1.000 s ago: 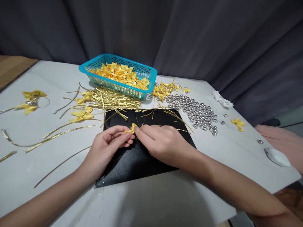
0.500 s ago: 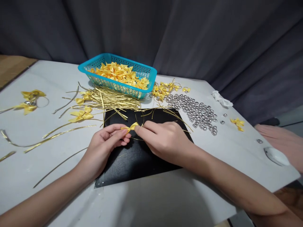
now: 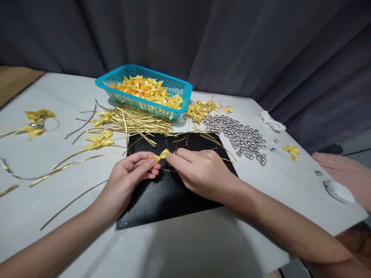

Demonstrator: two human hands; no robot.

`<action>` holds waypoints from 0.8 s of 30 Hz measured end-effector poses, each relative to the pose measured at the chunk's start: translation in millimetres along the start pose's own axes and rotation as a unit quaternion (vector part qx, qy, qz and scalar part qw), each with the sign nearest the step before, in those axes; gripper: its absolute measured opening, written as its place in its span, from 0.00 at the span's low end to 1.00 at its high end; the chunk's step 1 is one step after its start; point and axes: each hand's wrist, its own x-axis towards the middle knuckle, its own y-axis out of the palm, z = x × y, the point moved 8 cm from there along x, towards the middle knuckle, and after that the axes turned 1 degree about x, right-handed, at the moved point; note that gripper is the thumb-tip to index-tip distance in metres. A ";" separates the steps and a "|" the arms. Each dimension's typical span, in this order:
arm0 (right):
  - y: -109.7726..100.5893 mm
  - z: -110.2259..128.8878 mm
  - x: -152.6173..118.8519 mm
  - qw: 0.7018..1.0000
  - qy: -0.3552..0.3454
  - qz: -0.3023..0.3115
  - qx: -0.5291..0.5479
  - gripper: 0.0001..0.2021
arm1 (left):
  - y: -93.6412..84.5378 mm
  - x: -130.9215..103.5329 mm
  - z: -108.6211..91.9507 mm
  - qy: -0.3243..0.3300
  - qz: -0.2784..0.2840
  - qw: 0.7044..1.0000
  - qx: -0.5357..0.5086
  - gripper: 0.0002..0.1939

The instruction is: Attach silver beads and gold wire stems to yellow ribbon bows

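Observation:
A small yellow ribbon bow (image 3: 161, 155) is held between my two hands over a black mat (image 3: 171, 200). My left hand (image 3: 137, 168) pinches the bow's left end between thumb and forefinger. At its right end, the fingers of my right hand (image 3: 199, 168) are closed on the bow, their tips partly hidden. A thin gold tie (image 3: 169, 170) curves between the hands just below the bow. Behind the hands lies a pile of gold twist ties (image 3: 139, 120). Several loose bows (image 3: 100, 140) lie to the left of the mat.
A blue basket (image 3: 185, 89) of yellow bows stands at the back of the white table (image 3: 87, 247). Many silver beads (image 3: 246, 137) spread to the right, near a crumpled white piece (image 3: 272, 121). A white computer mouse (image 3: 338, 191) sits near the right edge, beside another person's arm (image 3: 342, 173).
The bow has turned slightly between my fingers, and more of its right loop shows. Both hands stay in nearly the same place.

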 end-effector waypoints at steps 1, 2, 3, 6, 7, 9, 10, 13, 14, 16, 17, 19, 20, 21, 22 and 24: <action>0.3 -0.3 0.0 1.000 0.001 0.002 0.004 0.13 | 0.2 0.3 0.1 -0.001 0.001 1.000 -0.002 0.13; 0.5 -0.7 0.0 1.000 0.003 0.004 0.007 0.13 | 0.1 0.6 0.2 -0.001 0.001 1.000 -0.002 0.13; 0.6 -1.0 0.0 1.000 0.005 0.004 0.009 0.13 | 0.0 0.8 0.3 -0.001 0.001 1.000 -0.002 0.13; 0.6 -1.4 -0.1 1.000 0.008 0.001 0.012 0.13 | -1.0 0.8 0.4 -0.001 0.000 1.000 0.001 0.13; 0.9 -1.3 -0.1 1.000 0.008 0.003 0.014 0.13 | -1.1 0.7 0.4 0.000 0.000 1.000 0.001 0.13; 2.0 -1.3 0.1 1.000 0.008 0.009 0.016 0.13 | -0.7 0.4 0.2 0.001 0.001 1.000 0.002 0.13; 2.6 -1.5 0.2 1.000 0.009 0.013 0.017 0.13 | -0.4 0.3 0.2 0.001 0.002 1.000 0.002 0.13; 3.7 -1.9 0.3 1.000 0.011 0.018 0.018 0.13 | 0.4 -0.1 0.1 0.002 0.003 1.000 0.000 0.13; 3.9 -1.8 0.2 1.000 0.011 0.017 0.021 0.13 | 0.4 -0.3 0.3 0.002 0.003 1.000 0.000 0.13; 4.7 -0.9 -0.2 0.999 0.008 0.016 0.026 0.12 | 0.5 -0.3 0.6 0.003 0.007 1.000 0.001 0.13; 5.6 -0.4 -0.5 0.999 0.006 0.018 0.029 0.12 | 0.6 -0.2 0.7 0.004 0.011 1.000 0.004 0.13; 7.3 0.6 -1.1 0.999 0.003 0.020 0.036 0.11 | 0.9 0.2 0.3 0.010 0.017 1.000 0.013 0.12; 8.2 0.9 -1.5 0.999 0.001 0.020 0.041 0.11 | 1.1 0.3 -0.4 0.016 0.019 0.999 0.021 0.11; 9.0 1.3 -2.0 0.999 -0.002 0.017 0.047 0.12 | 1.5 0.1 -2.0 0.025 0.021 0.999 0.032 0.10; 9.5 1.8 -2.5 0.998 -0.005 0.010 0.054 0.12 | 1.9 -0.4 -4.4 0.039 0.020 0.998 0.047 0.09; 10.3 2.8 -4.0 0.998 -0.011 -0.013 0.063 0.12 | 2.2 -3.7 -12.0 0.084 0.008 0.992 0.092 0.07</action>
